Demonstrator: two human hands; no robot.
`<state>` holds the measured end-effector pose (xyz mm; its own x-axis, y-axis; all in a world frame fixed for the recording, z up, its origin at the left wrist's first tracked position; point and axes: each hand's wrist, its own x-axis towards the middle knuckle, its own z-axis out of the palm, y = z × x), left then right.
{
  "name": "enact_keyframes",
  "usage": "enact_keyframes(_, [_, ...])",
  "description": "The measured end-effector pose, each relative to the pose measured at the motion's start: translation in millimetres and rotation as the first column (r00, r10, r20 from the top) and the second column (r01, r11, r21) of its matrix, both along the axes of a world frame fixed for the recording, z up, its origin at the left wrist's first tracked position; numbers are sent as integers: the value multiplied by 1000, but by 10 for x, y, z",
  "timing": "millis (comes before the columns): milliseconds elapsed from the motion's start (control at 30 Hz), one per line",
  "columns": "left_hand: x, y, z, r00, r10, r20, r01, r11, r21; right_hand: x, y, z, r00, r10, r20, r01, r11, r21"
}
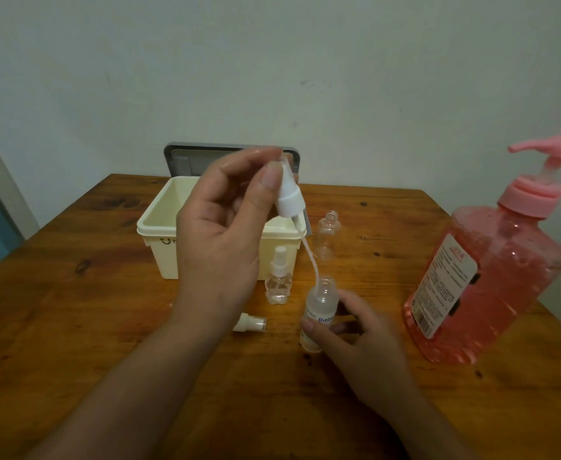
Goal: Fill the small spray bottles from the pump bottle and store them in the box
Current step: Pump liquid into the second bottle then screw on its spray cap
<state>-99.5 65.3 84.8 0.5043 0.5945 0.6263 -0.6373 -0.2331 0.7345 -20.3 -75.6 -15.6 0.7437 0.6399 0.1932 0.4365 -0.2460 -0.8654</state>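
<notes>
left hand pinches spray head at twelve o'clock of small bottle, which right hand clamps, likely steadying its mouth.

The left grip is covering the middle of the box, much of the grey lid and the top of the spray head. The right grip, blurring slightly, is hiding part of the small bottle, cutting its blue lettering after "Bab". The right edge is cropping the pump bottle; its label is showing print too small to read.
</notes>
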Motion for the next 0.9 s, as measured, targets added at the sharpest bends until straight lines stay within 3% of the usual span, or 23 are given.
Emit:
enact_keyframes(133, [53, -3, 74, 997, -31, 68, 35, 998, -61, 15, -1, -21, 1000, 1, 11, -1, 1000, -5])
enact_keyframes(400, [111, -37, 37, 997, -35, 63, 38, 998, -49, 21, -3, -43, 1000, 3, 27, -3, 1000, 3])
enact_keyframes(633, [129, -40, -70, 999, -25, -25, 25, 999, 25, 32, 0, -52, 999, 0, 32, 0, 1000, 2])
enact_keyframes(900, [164, -114, -351, 979, -103, -177, 126, 984, 124, 30, 4, -58, 1000, 7, 23, -8, 999, 54])
